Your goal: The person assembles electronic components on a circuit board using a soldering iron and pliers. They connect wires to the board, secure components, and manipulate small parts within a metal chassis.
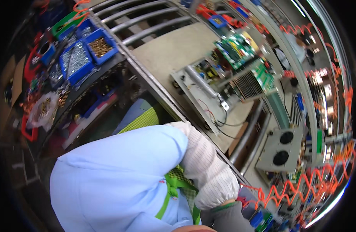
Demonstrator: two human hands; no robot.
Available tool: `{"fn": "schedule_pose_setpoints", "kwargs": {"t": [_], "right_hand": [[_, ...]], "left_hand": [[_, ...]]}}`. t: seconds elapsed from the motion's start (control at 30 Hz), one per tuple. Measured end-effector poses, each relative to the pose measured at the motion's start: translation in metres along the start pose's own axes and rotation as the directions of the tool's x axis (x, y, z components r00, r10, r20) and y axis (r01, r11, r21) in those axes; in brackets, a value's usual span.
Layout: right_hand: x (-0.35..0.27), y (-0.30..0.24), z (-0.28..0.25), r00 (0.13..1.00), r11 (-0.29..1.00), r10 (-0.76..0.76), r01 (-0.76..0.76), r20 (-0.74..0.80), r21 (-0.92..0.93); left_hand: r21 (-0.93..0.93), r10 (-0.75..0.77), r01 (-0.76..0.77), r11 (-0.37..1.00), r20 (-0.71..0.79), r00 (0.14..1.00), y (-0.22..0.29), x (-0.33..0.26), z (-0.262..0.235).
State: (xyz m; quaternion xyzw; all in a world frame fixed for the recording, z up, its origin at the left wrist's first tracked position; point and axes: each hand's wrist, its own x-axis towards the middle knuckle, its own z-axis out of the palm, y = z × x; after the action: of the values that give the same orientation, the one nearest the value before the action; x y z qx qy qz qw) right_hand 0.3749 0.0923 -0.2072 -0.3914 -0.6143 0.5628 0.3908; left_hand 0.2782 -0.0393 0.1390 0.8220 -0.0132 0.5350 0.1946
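Observation:
My left hand (230,218), in a grey glove with a green cuff edge, is folded back at the lower edge. Its fingers are cut off, so I cannot see whether they hold anything. A white striped oversleeve (209,166) covers the forearm below my light blue sleeve (116,166). Beside the arm shows a green checked apron (141,121). My right hand is out of view. Beyond the bent elbow, on the bench, stands an opened metal chassis (195,96) with a coiled spring-like part, wires and a finned block. A green circuit board (236,50) sits at its far side.
At the left, blue bins (75,63) hold silver and brass-coloured fasteners near a plastic bag (44,110). A metal-edged roller line (141,23) runs past the bench board (172,44). A grey panel with two round black openings (276,150) and orange coiled hoses (301,189) are at right.

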Motion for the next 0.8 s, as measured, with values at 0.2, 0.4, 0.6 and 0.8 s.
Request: {"fn": "schedule_pose_setpoints", "kwargs": {"t": [0.2,0.4,0.6,0.8], "right_hand": [[-0.011,-0.025,0.033,0.981,0.999,0.031,-0.024,0.191,-0.039],[-0.024,-0.034,0.059,0.936,0.997,0.062,-0.042,0.346,-0.067],[-0.034,-0.046,0.082,0.859,0.995,0.097,-0.068,0.503,-0.076],[-0.027,-0.043,0.111,0.718,0.991,0.003,0.090,0.696,-0.096]], "left_hand": [[0.115,-0.006,0.011,0.993,-0.043,0.999,0.021,-0.021,-0.025],[0.190,-0.011,0.026,0.981,-0.081,0.997,0.044,-0.043,-0.042],[0.379,-0.146,0.260,0.888,-0.304,0.941,0.090,-0.098,-0.057],[0.241,-0.189,0.951,-0.194,-0.960,0.205,0.262,-0.260,-0.020]]}}
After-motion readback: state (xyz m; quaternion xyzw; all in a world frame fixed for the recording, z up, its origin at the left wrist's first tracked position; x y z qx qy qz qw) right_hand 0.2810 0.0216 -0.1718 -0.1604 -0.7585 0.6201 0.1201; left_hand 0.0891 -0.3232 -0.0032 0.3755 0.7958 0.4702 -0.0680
